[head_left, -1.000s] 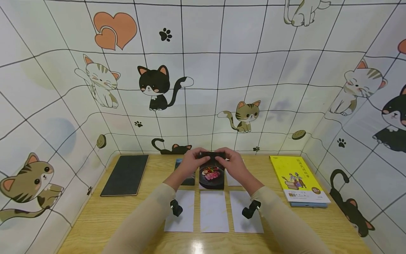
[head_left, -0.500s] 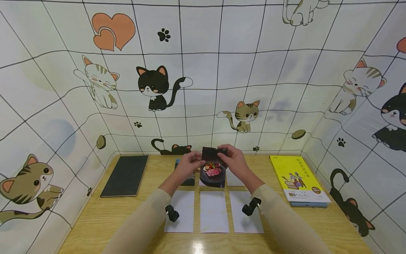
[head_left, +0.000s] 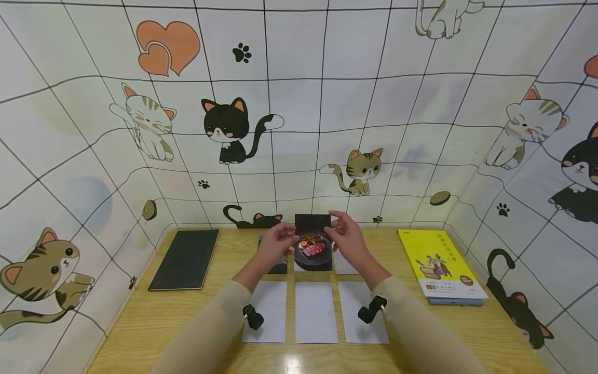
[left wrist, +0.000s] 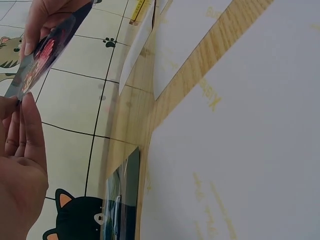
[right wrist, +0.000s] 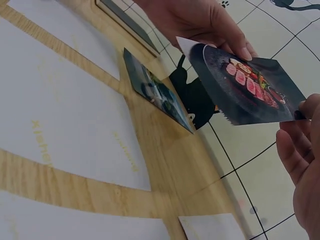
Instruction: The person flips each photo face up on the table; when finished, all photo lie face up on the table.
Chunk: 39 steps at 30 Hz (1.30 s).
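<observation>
A photo print of sliced pink meat on a dark plate [head_left: 312, 254] is held up by its two side edges above the back of the table. My left hand [head_left: 273, 248] pinches its left edge between thumb and fingers. On the opposite edge, my right hand [head_left: 349, 240] pinches it higher up. The right wrist view shows the print [right wrist: 250, 90] lifted off the table and tilted. Behind my left hand lies a landscape photo [right wrist: 155, 90], mostly hidden in the head view. White sheets lie partly hidden beneath and right of the held print.
Three white sheets [head_left: 316, 311] form a front row on the wooden table [head_left: 210, 332]. A dark notebook [head_left: 184, 259] lies at the left; a yellow book [head_left: 439, 259] sits on a blue one [head_left: 455, 301] at the right. A cat-patterned cloth [head_left: 299, 104] surrounds the table.
The meat photo has risen slightly, and its dark upper part now shows. Both hands have shifted from its top corners to its side edges. The sheets on the table have stayed put.
</observation>
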{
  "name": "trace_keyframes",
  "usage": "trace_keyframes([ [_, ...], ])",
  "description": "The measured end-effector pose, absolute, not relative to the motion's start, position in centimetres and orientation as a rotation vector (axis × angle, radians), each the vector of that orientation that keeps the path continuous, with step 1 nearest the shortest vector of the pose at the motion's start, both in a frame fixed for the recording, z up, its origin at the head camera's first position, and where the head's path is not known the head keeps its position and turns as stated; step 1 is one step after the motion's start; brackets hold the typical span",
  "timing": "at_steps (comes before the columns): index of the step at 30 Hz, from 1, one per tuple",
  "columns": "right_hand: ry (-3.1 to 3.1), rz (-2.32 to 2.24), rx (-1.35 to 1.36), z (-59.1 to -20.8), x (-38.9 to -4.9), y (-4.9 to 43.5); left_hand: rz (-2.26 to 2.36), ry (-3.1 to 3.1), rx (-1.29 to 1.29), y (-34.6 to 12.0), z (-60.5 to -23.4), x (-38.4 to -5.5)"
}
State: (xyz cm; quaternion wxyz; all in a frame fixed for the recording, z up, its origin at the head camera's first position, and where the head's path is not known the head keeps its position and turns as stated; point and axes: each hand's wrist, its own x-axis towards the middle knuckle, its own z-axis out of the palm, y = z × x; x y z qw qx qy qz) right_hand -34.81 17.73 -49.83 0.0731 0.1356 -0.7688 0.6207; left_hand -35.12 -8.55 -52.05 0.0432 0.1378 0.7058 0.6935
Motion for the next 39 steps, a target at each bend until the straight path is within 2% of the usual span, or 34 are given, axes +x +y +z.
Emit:
trace_keyframes([
  [18,-2.316,1.976,0.399,-52.0,-33.7,17.4,2.2,2.205,0.259,-8.8,-52.7,-35.5],
  [26,-2.338,1.961,0.306,-52.2,-33.8,17.3,2.205,2.229,0.303,-8.6,-53.0,-35.8],
  [39,-2.383,1.954,0.27,-52.3,-34.3,17.5,1.901,2.41,0.47,-9.5,-53.5,-35.9],
])
